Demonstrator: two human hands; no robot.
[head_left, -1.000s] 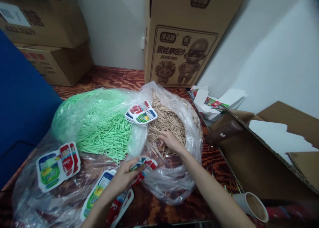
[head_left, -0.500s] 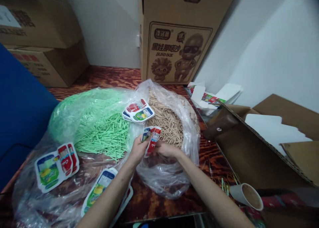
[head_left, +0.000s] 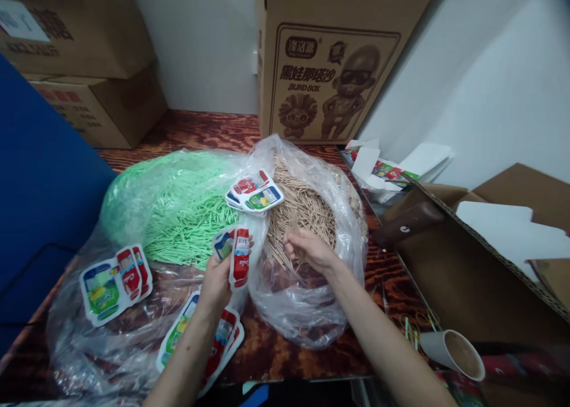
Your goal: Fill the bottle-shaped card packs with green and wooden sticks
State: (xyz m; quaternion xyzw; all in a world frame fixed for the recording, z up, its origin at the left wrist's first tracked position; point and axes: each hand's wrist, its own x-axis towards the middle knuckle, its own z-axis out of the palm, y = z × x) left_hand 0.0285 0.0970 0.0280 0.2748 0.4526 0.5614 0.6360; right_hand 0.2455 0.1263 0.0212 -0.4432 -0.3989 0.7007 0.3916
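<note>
My left hand (head_left: 217, 279) clasps printed cards (head_left: 241, 260); my right hand (head_left: 312, 251) curls over brown sticks (head_left: 307, 202), its hold unclear. A loose left grip could let cards slip.

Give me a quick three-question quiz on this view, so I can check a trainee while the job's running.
1. What is the left hand holding?
A) a paper cup
B) printed packaging
C) a cardboard box

2. True or false: in the picture, the green sticks lie to the left of the tan sticks.

3. Which hand is nearer the tan sticks?

Key: 1. B. 2. True. 3. The right hand.
</note>
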